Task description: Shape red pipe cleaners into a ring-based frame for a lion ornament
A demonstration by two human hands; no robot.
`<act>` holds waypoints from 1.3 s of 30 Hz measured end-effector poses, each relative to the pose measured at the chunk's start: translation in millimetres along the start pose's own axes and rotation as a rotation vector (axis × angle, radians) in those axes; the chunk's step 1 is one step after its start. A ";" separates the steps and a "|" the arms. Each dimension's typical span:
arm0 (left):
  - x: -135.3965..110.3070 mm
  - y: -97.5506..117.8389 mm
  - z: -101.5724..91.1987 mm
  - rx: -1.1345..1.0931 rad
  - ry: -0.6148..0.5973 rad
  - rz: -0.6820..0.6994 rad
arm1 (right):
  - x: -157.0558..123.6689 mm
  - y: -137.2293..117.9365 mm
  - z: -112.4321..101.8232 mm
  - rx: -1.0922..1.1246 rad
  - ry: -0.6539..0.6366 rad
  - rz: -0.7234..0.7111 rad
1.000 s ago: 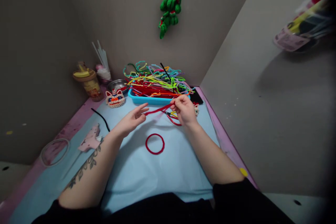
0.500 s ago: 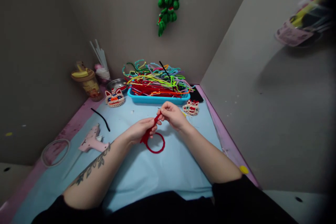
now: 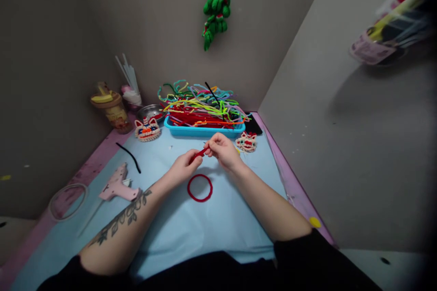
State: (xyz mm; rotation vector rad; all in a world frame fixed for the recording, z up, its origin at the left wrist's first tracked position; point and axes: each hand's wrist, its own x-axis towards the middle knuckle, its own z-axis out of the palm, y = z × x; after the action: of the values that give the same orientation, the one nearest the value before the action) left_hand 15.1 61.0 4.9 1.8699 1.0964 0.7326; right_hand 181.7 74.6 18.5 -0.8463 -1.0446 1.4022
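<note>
My left hand (image 3: 184, 167) and my right hand (image 3: 221, 150) meet above the light blue mat (image 3: 191, 227), both pinching a short red pipe cleaner (image 3: 200, 153) between their fingertips. Just below them a red pipe-cleaner ring (image 3: 200, 188) lies flat on the mat, untouched. Behind my hands a blue tray (image 3: 204, 129) is heaped with pipe cleaners in many colours.
A pink glue gun (image 3: 118, 186) and a black pipe cleaner (image 3: 129, 157) lie at the left. Two small lion-head figures (image 3: 147, 128) (image 3: 246, 141) flank the tray. A yellow-lidded cup (image 3: 112, 109), a metal bowl (image 3: 152, 111) and a tape ring (image 3: 67, 195) stand left. Green ornament (image 3: 215, 7) hangs on the wall.
The long red pipe cleaner stretched between my hands has been gathered short. My left hand has closed on it and both hands have come together above the red ring.
</note>
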 end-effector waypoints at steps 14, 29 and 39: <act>1.1 -4.4 -12.6 0.127 0.001 0.022 | -0.8 -3.6 0.6 0.068 0.079 -0.010; 1.9 -17.9 -21.0 0.305 0.148 0.057 | 9.6 -14.1 -16.8 0.118 0.140 -0.037; 2.0 -8.2 -18.5 -0.364 0.136 -0.205 | 13.1 -24.1 -26.8 0.101 0.178 -0.063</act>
State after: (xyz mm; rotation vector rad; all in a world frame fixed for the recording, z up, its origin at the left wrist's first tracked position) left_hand -2.1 71.7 6.9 1.3976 1.1335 0.8833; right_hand 213.8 90.2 32.7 -0.8404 -0.8510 1.2908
